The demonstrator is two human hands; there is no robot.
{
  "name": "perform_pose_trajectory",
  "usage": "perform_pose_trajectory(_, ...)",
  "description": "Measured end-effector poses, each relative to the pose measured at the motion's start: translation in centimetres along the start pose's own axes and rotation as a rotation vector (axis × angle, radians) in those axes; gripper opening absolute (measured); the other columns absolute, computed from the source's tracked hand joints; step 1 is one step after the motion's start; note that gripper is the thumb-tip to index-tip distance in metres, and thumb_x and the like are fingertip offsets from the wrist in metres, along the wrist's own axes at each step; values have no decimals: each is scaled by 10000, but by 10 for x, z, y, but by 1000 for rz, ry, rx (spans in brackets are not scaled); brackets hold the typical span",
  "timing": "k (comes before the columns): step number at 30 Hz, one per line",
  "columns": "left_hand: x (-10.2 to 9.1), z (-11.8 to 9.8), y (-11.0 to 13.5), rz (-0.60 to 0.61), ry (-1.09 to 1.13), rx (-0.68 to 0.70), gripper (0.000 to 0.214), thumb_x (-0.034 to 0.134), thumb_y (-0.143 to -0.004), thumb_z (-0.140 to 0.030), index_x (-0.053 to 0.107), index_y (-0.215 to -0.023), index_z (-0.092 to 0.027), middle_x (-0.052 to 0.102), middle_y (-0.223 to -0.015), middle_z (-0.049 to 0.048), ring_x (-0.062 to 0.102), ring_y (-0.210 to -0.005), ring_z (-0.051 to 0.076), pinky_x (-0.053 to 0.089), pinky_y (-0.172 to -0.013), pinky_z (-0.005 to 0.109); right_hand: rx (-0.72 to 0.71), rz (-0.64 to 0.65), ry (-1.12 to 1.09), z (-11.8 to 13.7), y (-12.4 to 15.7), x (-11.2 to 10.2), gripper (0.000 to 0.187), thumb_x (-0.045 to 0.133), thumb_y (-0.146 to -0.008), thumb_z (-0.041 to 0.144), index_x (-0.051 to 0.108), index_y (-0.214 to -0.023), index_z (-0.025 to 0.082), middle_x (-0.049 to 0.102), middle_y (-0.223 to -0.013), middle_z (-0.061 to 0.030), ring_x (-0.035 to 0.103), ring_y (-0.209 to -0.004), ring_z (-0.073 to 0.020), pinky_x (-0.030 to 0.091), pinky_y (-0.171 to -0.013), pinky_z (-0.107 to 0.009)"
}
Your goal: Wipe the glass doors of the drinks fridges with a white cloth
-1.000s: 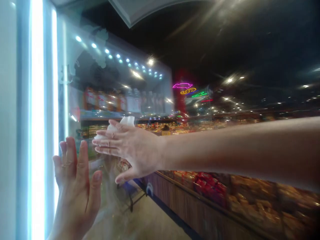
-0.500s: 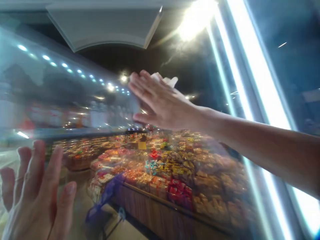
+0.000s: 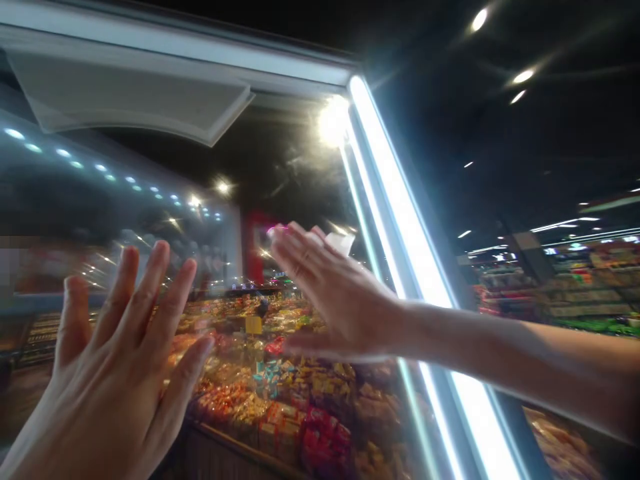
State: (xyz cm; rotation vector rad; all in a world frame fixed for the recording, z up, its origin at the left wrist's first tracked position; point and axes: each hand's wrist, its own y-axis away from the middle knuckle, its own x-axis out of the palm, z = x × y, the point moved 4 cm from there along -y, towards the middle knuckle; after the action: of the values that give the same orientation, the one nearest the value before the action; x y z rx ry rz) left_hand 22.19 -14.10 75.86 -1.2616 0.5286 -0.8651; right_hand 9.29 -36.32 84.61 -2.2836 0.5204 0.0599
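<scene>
My right hand point(image 3: 337, 300) is stretched across the glass pane point(image 3: 295, 177), its palm turned to the glass and its fingers pointing up and left. A piece of white cloth or tissue point(image 3: 341, 243) shows behind its fingers, between hand and glass; most of it is hidden. On the lower left, my left hand point(image 3: 123, 353) is raised with its fingers spread and holds nothing. Whether it touches the glass I cannot tell.
Bright light strips point(image 3: 400, 193) run along the pane's right frame. A pale curved panel point(image 3: 135, 100) shows at the top left. Heaps of colourful wrapped goods point(image 3: 280, 387) appear in the glass, with a yellow sign point(image 3: 253, 325). Store shelves point(image 3: 575, 293) stand at the far right.
The view has swung to the right, bringing the pane's top corner and the store beyond into sight. My right hand sits lower in view; my left hand is higher and nearer to it.
</scene>
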Motion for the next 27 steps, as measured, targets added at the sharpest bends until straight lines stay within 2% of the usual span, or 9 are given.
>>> perform_pose_trajectory(2,-1,-9,-9,-16,-98,113,676,348,-1025,-474,148,-1653,-325,146,-1749,-40,133,-1611,282,13,-1331,506,-98,41,-5,-1,-11,-1,1134,395,-854,883,20,-1664,183,24,-1725,-51,65,-1610,-292,187,-1320,-508)
perform_pose_trajectory(7,-9,2,-17,-8,-202,132,671,350,-1034,-458,163,-1653,-279,184,-1744,29,144,-1608,307,38,-1316,552,269,31,56,-43,-52,-14,1044,214,-954,795,36,-1644,31,-47,-1724,-163,-23,-1605,-348,66,-1303,-576)
perform_pose_trajectory(9,-15,14,-15,-2,-233,132,676,356,-1034,-448,141,-1656,-296,189,-1743,47,155,-1605,328,58,-1306,588,143,21,22,-27,-60,-10,1090,261,-924,831,63,-1650,44,-32,-1722,-159,-2,-1607,-346,87,-1306,-566)
perform_pose_trajectory(12,-25,35,-10,37,-288,117,679,343,-1040,-427,88,-1659,-311,185,-1740,91,162,-1601,358,113,-1279,656,-214,63,-56,14,-70,3,1137,305,-867,898,118,-1664,109,20,-1727,-112,44,-1616,-295,72,-1325,-477)
perform_pose_trajectory(13,-29,43,-8,52,-304,103,677,341,-1043,-420,82,-1659,-311,186,-1739,105,156,-1602,363,130,-1270,672,-232,77,-68,20,-77,4,1134,293,-867,902,116,-1665,117,19,-1730,-108,37,-1616,-290,45,-1326,-469)
perform_pose_trajectory(17,-47,73,1,93,-342,32,672,351,-1049,-403,83,-1658,-306,174,-1739,123,126,-1607,359,145,-1266,685,88,61,-23,22,-121,4,1096,203,-928,844,29,-1646,35,-52,-1730,-161,-50,-1611,-332,-13,-1314,-542)
perform_pose_trajectory(19,-58,88,8,111,-371,16,680,363,-1046,-401,85,-1658,-302,160,-1742,121,126,-1607,359,136,-1273,678,20,70,-26,45,-137,10,1146,233,-903,873,33,-1641,19,-54,-1730,-163,-56,-1614,-322,-16,-1321,-520)
perform_pose_trajectory(23,-80,117,20,128,-416,7,669,350,-1046,-391,113,-1659,-265,187,-1732,146,127,-1607,360,130,-1274,679,-339,143,-89,105,-161,27,1120,358,-882,869,115,-1659,100,27,-1737,-97,17,-1621,-276,-1,-1335,-462)
perform_pose_trajectory(27,-103,143,29,130,-448,-29,638,356,-1051,-376,185,-1648,-228,236,-1714,164,151,-1605,351,140,-1279,667,-57,44,-74,109,-209,32,1115,284,-909,847,93,-1645,31,-2,-1732,-147,2,-1614,-325,19,-1323,-533)
